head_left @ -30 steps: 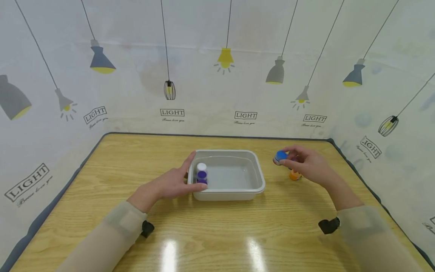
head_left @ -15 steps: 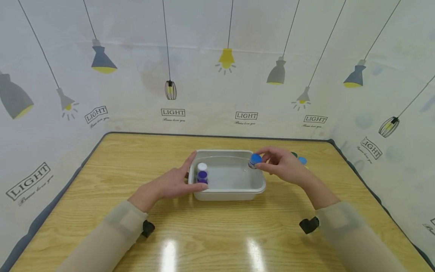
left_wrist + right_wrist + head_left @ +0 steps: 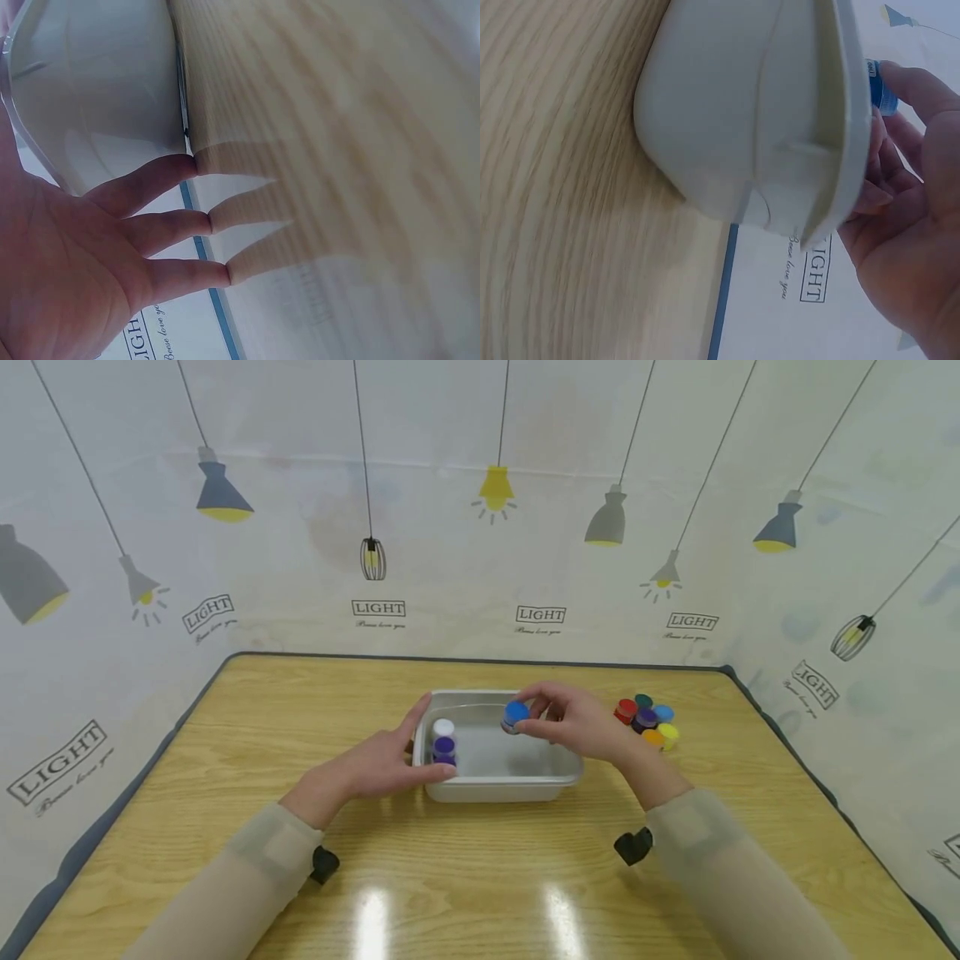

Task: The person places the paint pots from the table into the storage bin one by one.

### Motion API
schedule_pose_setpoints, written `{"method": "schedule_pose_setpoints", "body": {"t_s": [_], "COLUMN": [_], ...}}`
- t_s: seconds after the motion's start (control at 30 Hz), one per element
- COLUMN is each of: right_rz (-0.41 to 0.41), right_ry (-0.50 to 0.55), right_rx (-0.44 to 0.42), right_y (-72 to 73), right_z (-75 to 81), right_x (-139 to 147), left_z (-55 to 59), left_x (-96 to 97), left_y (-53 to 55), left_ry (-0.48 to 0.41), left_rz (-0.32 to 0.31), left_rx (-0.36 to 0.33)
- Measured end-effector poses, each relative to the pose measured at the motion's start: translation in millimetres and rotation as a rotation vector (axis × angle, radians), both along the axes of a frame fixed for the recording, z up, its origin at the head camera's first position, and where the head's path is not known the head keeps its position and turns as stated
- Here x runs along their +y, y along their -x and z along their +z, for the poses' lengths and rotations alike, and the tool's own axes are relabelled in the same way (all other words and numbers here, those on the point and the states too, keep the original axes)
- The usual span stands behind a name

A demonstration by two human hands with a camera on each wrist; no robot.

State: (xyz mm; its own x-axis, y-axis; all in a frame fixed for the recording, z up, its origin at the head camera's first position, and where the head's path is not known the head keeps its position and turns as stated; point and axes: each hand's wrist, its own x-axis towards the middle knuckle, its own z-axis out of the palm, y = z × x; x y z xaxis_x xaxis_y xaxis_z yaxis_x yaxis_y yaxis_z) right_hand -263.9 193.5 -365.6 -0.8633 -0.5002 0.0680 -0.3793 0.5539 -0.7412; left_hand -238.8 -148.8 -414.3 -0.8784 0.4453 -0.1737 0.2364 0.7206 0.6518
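Note:
My right hand (image 3: 576, 723) pinches a small paint jar with a blue lid (image 3: 515, 713) between thumb and fingers. It hangs over the white plastic basin (image 3: 502, 792), above its floor. In the right wrist view, the basin wall (image 3: 712, 105) partly hides the blue jar (image 3: 885, 94). My left hand (image 3: 375, 764) rests against the basin's left end, thumb along the near rim. Seen from the left wrist, the left hand's (image 3: 82, 262) fingers are straight and spread, tips down at the table. Inside the basin, a white-lidded jar (image 3: 443, 729) and purple-lidded jars (image 3: 444, 746) line the left wall.
Right of the basin, several small jars cluster on the wooden table (image 3: 480, 868): red (image 3: 626, 710), dark green (image 3: 643, 702), light blue (image 3: 663, 714), dark purple (image 3: 645, 719), yellow (image 3: 667, 735) and orange (image 3: 652, 739). A lamp-printed sheet (image 3: 450, 527) surrounds the table's back and sides.
My right hand has carried the blue-lidded jar leftward from the cluster to over the basin, uncovering the other jars. The left hand has stayed at the basin's left end.

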Motion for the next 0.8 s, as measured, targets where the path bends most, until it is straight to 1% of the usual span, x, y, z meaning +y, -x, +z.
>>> {"method": "schedule_pose_setpoints", "body": {"t_s": [0.1, 0.33, 0.43, 0.57, 0.67, 0.8], "right_rz": [0.012, 0.031, 0.022, 0.01, 0.02, 0.017], "right_ry": [-0.033, -0.069, -0.098, -0.151, -0.172, -0.187], "right_rx": [0.001, -0.065, -0.088, -0.096, -0.087, -0.101], "right_y": [4.4, 15.7, 19.8, 24.1, 27.9, 32.9], "right_z": [-3.3, -10.7, -13.3, -14.1, -15.9, -25.2], "right_x": [-9.5, -30.0, -39.0, -51.5, -59.2, -64.7], "left_z": [-0.6, 1.4, 1.2, 0.2, 0.4, 0.2], "left_x": [0.2, 0.0, -0.2, -0.9, -1.4, -0.8], "left_y": [0.2, -0.8, -0.8, -0.3, -0.3, -0.4], "left_ry": [0.003, 0.006, 0.009, 0.012, 0.011, 0.008], "left_rz": [0.005, -0.001, -0.003, -0.004, -0.006, -0.004], "left_rx": [-0.005, -0.004, -0.002, -0.002, -0.002, -0.003]}}
